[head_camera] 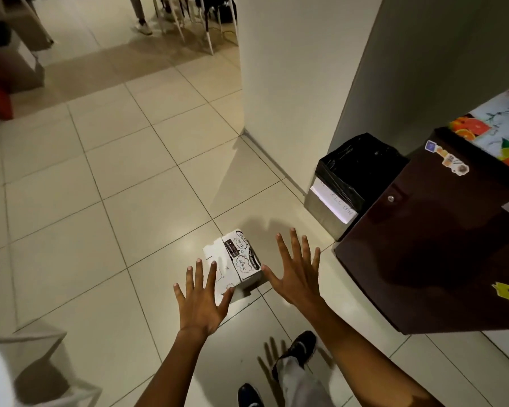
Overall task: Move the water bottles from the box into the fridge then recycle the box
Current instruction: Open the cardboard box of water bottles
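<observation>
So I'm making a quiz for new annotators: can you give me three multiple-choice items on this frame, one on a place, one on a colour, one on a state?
1. Where is the box?
A. on the floor
B. on the fridge
C. in the bin

2. What colour is the bin liner?
A. blue
B. black
C. white

3. How are the hands?
A. both gripping the box
B. both fists
C. both spread, holding nothing

Key: 1 A, it sits on the tiles by the fridge; 2 B, a black bag lines it; 3 C, the left hand and right hand show straight, splayed fingers above the box.
</observation>
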Tool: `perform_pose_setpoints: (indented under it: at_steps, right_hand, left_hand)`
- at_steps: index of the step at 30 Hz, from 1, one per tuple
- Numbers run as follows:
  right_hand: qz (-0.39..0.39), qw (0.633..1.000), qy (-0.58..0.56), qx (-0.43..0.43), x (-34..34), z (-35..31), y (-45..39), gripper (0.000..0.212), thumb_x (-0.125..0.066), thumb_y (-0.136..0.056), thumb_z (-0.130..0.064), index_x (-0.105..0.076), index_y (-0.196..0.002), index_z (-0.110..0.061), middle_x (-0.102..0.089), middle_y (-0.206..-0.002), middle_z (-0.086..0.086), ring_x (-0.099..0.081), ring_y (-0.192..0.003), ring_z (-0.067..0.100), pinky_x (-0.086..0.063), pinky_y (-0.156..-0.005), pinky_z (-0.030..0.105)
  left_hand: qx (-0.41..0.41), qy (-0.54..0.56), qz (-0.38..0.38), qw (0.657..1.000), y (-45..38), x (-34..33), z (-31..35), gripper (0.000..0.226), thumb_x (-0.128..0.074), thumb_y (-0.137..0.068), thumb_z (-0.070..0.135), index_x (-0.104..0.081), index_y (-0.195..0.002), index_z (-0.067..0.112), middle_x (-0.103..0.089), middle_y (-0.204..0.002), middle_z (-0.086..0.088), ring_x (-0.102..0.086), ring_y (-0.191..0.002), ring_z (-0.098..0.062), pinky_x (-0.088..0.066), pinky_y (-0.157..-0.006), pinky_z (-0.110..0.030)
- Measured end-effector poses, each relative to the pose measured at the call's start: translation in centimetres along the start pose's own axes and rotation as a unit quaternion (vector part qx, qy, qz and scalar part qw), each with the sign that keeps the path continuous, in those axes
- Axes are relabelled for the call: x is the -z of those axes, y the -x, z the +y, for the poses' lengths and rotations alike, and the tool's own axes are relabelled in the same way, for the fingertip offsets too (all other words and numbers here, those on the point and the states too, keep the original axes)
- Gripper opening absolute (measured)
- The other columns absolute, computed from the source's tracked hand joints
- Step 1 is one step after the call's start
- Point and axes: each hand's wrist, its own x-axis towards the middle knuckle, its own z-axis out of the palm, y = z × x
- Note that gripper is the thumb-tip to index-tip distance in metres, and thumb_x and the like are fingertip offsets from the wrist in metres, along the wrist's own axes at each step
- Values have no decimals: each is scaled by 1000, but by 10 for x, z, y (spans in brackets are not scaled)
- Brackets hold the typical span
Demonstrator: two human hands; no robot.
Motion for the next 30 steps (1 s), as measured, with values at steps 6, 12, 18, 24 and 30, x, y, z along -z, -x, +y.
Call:
perform_pose_setpoints:
  at_steps: [6, 12, 18, 24, 30]
  right_hand:
    - [-23, 1000, -2, 8, -20, -10, 29, 88, -31, -84, -78, -2, -155, -35, 7, -163, 3, -1, -150, 32, -10, -115, 63]
    - [-63, 997, 15, 46, -62, 2, 18, 89, -30, -85, -77, 4, -155, -34, 13, -163, 3, 2, -150, 33, -8, -115, 64]
    - [-67, 995, 20, 78, -145, 21, -10, 91, -30, -85, -77, 9, -154, -34, 19, -162, 2, 9, -150, 30, -4, -116, 62]
    - [-65, 993, 16, 95, -272, 49, -41, 93, -35, -83, -77, 5, -155, -33, 15, -162, 2, 5, -150, 30, -3, -115, 62]
    - [-49, 993, 14, 102, -392, 75, -69, 93, -34, -83, -79, 1, -155, -33, 9, -163, 1, 3, -150, 29, -2, -115, 59]
  left_hand:
    - [9, 13, -10, 1000, 22, -15, -15, 86, 0, -80, 79, 8, -153, 35, 16, -161, -1, 13, -148, -27, 0, -115, -60]
    - [27, 20, -13, 999, 9, -57, -21, 87, 2, -79, 79, 5, -153, 33, 13, -161, -2, 10, -149, -28, -3, -114, -61]
    - [38, 33, -6, 999, -34, -140, -27, 84, -3, -81, 78, 6, -153, 35, 11, -161, -2, 9, -149, -28, -1, -114, -61]
    - [30, 43, 4, 999, -91, -260, -40, 81, -10, -85, 78, 7, -152, 37, 16, -160, -1, 13, -147, -28, 7, -112, -59]
    - [20, 27, 3, 999, -146, -368, -54, 85, -2, -80, 79, 3, -153, 37, 15, -161, -1, 11, -148, -29, 4, -114, -60]
